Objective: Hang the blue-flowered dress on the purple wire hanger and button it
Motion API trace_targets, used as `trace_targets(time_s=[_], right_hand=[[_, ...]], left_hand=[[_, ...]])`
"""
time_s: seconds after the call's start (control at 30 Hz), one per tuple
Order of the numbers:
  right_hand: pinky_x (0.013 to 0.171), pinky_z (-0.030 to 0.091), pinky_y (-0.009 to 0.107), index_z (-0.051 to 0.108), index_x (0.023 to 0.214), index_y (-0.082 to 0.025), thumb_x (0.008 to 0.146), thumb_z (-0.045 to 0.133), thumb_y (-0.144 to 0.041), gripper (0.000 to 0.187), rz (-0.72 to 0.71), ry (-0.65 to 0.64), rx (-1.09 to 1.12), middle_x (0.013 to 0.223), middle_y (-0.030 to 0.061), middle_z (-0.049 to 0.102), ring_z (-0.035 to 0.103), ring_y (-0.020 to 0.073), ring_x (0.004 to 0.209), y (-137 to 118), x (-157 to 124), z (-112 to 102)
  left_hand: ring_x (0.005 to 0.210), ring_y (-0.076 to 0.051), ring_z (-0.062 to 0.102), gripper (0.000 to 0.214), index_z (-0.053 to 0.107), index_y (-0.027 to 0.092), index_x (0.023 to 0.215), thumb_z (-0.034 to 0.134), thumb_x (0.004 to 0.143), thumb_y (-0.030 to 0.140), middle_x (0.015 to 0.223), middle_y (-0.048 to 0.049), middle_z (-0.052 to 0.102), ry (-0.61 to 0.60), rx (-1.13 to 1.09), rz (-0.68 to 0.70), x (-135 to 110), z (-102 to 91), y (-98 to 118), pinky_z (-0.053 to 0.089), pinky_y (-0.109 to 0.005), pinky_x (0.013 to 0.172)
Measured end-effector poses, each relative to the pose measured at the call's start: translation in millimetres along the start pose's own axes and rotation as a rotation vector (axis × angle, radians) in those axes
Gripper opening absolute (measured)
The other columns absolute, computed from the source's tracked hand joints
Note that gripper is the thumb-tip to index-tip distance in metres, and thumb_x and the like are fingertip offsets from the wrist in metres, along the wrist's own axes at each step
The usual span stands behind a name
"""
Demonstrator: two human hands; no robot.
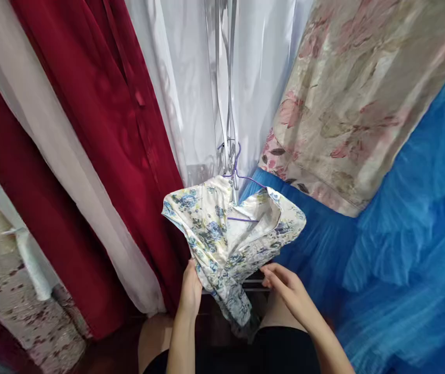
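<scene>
A white fabric garment printed with blue and yellow flowers (210, 218) is hanging on a thin purple hanger (238, 156) in front of the person, its neckline gaping and its lower part tapering toward the lap; the left hand (192, 288) is reaching up from a nearly upright forearm, touching the garment's left edge, its fingers curling partly out of sight behind the cloth, so how tightly they are closing I cannot make out; the right hand (285, 283) is coming in on a slanting forearm, its fingers bending inward and its thumb lying close to the index finger beside the garment's lower right edge; whether cloth is sitting between those fingertips I cannot make out; behind, long glossy white drapes (191, 78) are hanging; ruffled bright blue tulle (394, 291) is spreading at right.
</scene>
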State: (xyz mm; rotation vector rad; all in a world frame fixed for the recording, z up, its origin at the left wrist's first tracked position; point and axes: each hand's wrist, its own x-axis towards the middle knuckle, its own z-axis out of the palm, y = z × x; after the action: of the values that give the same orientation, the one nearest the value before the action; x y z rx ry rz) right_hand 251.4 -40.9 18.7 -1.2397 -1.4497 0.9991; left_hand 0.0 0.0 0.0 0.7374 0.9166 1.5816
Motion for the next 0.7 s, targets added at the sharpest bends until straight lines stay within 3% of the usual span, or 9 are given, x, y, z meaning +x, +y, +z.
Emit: trace_targets(time_s=[0.13,0.23,0.33,0.4,0.47,0.53,0.6,0.7], right_hand=[[0.065,0.041,0.029,0.062,0.070,-0.018,0.095,0.051,-0.056,0.046,0.016,-0.143,-0.045,0.065,0.0029,0.064,0.057,0.0189,0.063,3.3,27.3,39.6],[0.063,0.039,0.029,0.058,0.064,-0.018,0.097,0.045,-0.056,0.052,-0.007,-0.063,-0.007,0.057,0.0011,0.057,0.054,0.0175,0.059,10.7,30.0,52.4],[0.058,0.034,0.028,0.056,0.063,-0.019,0.096,0.048,-0.054,0.049,-0.022,0.035,0.033,0.053,-0.0022,0.049,0.047,0.0152,0.055,15.8,22.4,47.0],[0.055,0.031,0.028,0.055,0.062,-0.019,0.095,0.051,-0.052,0.047,-0.015,0.062,0.067,0.052,-0.0031,0.046,0.044,0.0141,0.052,16.0,17.4,39.9],[0.055,0.031,0.028,0.055,0.060,-0.019,0.094,0.052,-0.049,0.046,-0.008,0.077,0.119,0.051,-0.0030,0.046,0.043,0.0136,0.051,14.3,14.5,35.3],[0.054,0.030,0.028,0.056,0.060,-0.019,0.095,0.051,-0.048,0.045,0.000,0.073,0.178,0.048,-0.0031,0.046,0.042,0.0132,0.049,11.4,13.1,34.8],[0.053,0.030,0.028,0.058,0.061,-0.018,0.095,0.051,-0.047,0.045,0.005,0.051,0.237,0.046,-0.0032,0.047,0.042,0.0126,0.047,7.6,11.6,36.8],[0.052,0.030,0.027,0.061,0.065,-0.017,0.095,0.054,-0.046,0.042,0.002,0.012,0.293,0.047,-0.0036,0.048,0.042,0.0116,0.046,-0.1,6.2,39.7]], left_hand=[[0.106,-0.032,0.067,0.049,0.073,0.011,0.108,0.082,0.069,0.040,0.108,-0.0139,0.075,-0.038,0.200,0.022,-13.0,19.0,-21.3,0.049,-0.038,0.093],[0.094,-0.030,0.068,0.031,0.074,0.009,0.095,0.076,0.072,0.031,0.096,-0.0126,0.076,-0.082,0.339,0.039,-21.5,29.1,-28.3,0.050,-0.036,0.086],[0.099,-0.030,0.067,0.027,0.071,0.011,0.097,0.070,0.073,0.024,0.098,-0.0112,0.074,-0.125,0.336,0.050,-22.3,31.4,-26.9,0.049,-0.036,0.089],[0.101,-0.029,0.065,0.029,0.068,0.014,0.103,0.068,0.075,0.023,0.102,-0.0096,0.071,0.012,0.293,0.171,-21.0,31.2,-24.1,0.048,-0.037,0.090],[0.107,-0.026,0.061,0.034,0.062,0.018,0.111,0.067,0.078,0.023,0.111,-0.0080,0.065,0.282,0.275,0.451,-22.8,33.8,-22.2,0.045,-0.037,0.095],[0.113,-0.024,0.056,0.034,0.057,0.022,0.116,0.065,0.083,0.022,0.118,-0.0069,0.059,0.411,0.328,0.718,-29.8,41.5,-23.0,0.042,-0.036,0.099],[0.115,-0.024,0.054,0.029,0.057,0.023,0.115,0.063,0.086,0.020,0.119,-0.0068,0.057,0.244,0.479,0.789,-40.2,53.6,-27.4,0.041,-0.036,0.100],[0.112,-0.024,0.056,0.025,0.058,0.022,0.115,0.060,0.090,0.021,0.115,-0.0080,0.060,-0.099,0.686,0.616,-53.4,71.2,-40.1,0.043,-0.036,0.098]])
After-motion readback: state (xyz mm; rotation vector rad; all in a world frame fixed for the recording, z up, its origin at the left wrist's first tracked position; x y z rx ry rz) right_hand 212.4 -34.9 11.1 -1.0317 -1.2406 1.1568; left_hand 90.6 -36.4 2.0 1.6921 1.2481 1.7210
